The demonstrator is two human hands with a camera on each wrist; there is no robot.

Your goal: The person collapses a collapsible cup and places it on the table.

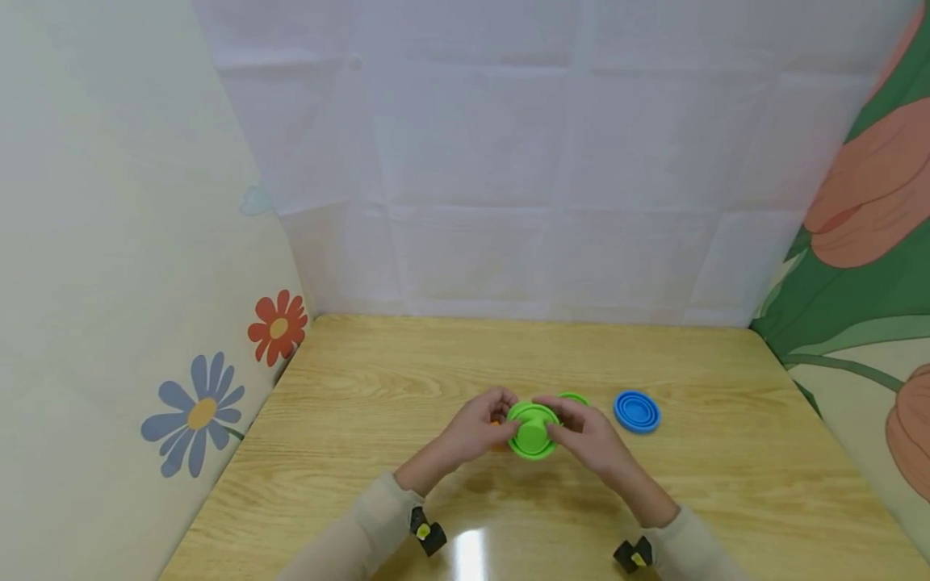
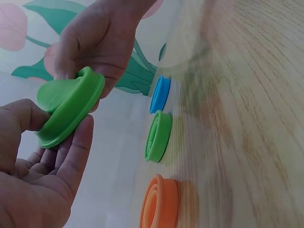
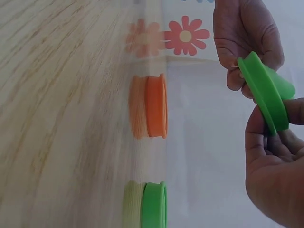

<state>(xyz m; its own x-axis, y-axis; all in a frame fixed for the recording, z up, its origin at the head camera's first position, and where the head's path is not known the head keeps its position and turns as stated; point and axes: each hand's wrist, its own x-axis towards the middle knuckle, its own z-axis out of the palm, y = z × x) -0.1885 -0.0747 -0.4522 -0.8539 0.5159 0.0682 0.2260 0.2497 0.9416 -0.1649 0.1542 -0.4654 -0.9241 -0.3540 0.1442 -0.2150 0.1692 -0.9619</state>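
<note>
Above the table, both hands hold a green collapsible cup (image 1: 533,436) between them, one at each side. My left hand (image 1: 472,429) pinches its left edge between thumb and fingers; my right hand (image 1: 590,440) pinches the right edge the same way. The cup's narrow middle (image 2: 54,95) bulges out past its wide ring, on the side toward me. Behind the hands on the table lie an orange collapsible cup (image 3: 156,107), mostly hidden in the head view, and a second green collapsible cup (image 2: 159,136), folded flat.
A blue collapsible cup (image 1: 637,412) lies flat on the wooden table (image 1: 407,355), right of the hands. White cloth (image 1: 465,161) hangs behind the table. Flower-printed sheets (image 1: 203,413) flank it on both sides.
</note>
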